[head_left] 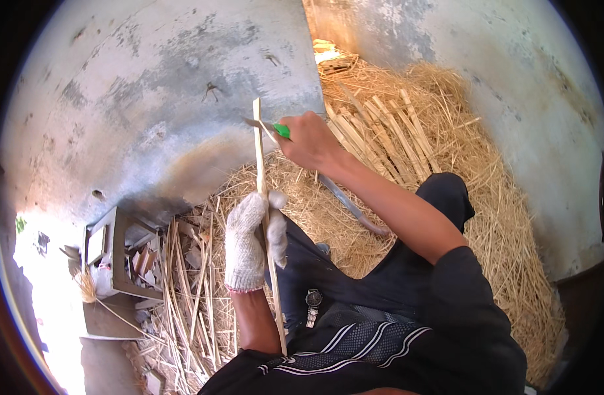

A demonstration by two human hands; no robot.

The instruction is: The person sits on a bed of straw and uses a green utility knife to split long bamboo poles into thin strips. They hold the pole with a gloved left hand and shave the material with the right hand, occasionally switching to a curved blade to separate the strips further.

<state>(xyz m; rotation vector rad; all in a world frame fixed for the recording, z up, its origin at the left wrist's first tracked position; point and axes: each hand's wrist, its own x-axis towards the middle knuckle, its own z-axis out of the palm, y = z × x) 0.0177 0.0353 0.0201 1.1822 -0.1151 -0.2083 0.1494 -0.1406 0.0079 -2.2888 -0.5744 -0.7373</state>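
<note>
A long, pale split-wood strip (pixel 260 155) runs from my lap up past my left hand, its far end raised in front of the wall. My left hand (pixel 248 227), in a white knitted glove, is closed around the strip's middle. My bare right hand (pixel 308 138) grips a knife (pixel 281 130) with a green handle. Its blade lies across the strip close to the far end, and a thin sliver stands off the wood beside it. Most of the handle is hidden inside my fist.
Straw and shavings (pixel 506 243) cover the floor around my legs. Split wood pieces (pixel 387 138) lie at the far right, thin strips (pixel 190 283) at the left beside a box-like frame (pixel 121 263). A grey curved bar (pixel 348 204) lies under my right forearm. A wristwatch (pixel 313 304) rests on my lap.
</note>
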